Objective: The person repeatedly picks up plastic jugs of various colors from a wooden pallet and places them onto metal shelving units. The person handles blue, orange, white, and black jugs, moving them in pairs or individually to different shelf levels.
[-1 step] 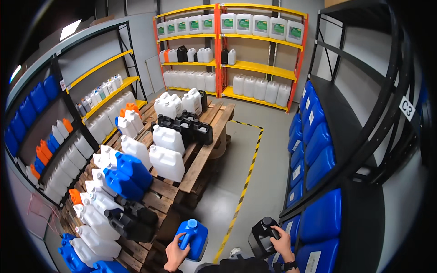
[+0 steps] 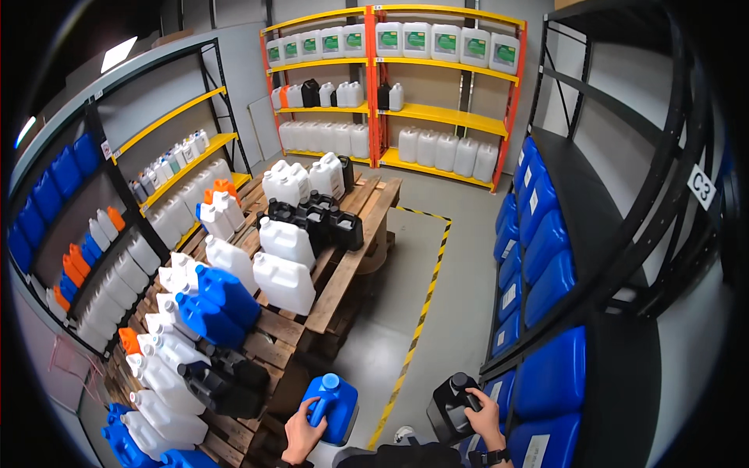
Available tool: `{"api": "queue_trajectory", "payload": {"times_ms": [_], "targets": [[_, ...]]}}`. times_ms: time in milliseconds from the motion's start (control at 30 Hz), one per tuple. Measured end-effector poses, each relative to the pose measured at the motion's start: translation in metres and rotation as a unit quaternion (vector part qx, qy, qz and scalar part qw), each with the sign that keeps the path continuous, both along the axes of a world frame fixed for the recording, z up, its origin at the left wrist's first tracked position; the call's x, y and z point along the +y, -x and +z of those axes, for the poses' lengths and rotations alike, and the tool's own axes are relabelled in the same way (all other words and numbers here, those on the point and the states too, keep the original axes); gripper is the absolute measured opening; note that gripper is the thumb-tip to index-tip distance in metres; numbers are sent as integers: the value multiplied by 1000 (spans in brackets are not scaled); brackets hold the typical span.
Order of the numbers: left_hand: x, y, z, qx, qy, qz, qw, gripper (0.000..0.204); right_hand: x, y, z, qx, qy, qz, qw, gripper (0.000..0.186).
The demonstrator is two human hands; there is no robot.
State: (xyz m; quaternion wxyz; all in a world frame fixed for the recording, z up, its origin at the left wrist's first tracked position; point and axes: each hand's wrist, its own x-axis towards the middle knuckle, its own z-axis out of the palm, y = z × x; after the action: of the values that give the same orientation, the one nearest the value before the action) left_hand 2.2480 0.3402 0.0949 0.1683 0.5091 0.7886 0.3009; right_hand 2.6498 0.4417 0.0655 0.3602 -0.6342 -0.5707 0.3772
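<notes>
My left hand (image 2: 303, 431) is closed around the handle of a blue jerrycan (image 2: 341, 405), which hangs upright beside the pallet's near right edge. In my right hand (image 2: 485, 420) is a black jerrycan (image 2: 446, 413), gripped by its handle and held over the floor near the right-hand rack. Both cans have their caps on. To the left, wooden pallets (image 2: 337, 300) bear several white jerrycans (image 2: 283, 282), blue jerrycans (image 2: 226, 292) and black jerrycans (image 2: 346, 228), standing in groups.
Large blue canisters (image 2: 550, 370) line the black rack (image 2: 597, 175) on my right. Orange and yellow shelving (image 2: 449, 118) with white canisters stands at the back. More racks (image 2: 101, 148) run along the left wall. Yellow-black tape (image 2: 425, 316) marks the floor between pallets and right rack.
</notes>
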Motion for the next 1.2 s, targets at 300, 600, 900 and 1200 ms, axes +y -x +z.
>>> {"api": "queue_trajectory", "payload": {"times_ms": [300,600,900,1200], "targets": [[178,-17,-4,-6,-30,-11,999,50,143,-43,-23,-6,-33,-56,998,50],[402,2,-27,-35,-8,-50,998,51,317,-65,-2,-98,22,-127,987,52],[652,-9,-1,-42,5,-178,983,51,479,-57,13,-70,28,-215,974,55],[904,-35,-24,-29,-10,-180,983,51,672,-84,-36,-74,13,-198,977,52]]}}
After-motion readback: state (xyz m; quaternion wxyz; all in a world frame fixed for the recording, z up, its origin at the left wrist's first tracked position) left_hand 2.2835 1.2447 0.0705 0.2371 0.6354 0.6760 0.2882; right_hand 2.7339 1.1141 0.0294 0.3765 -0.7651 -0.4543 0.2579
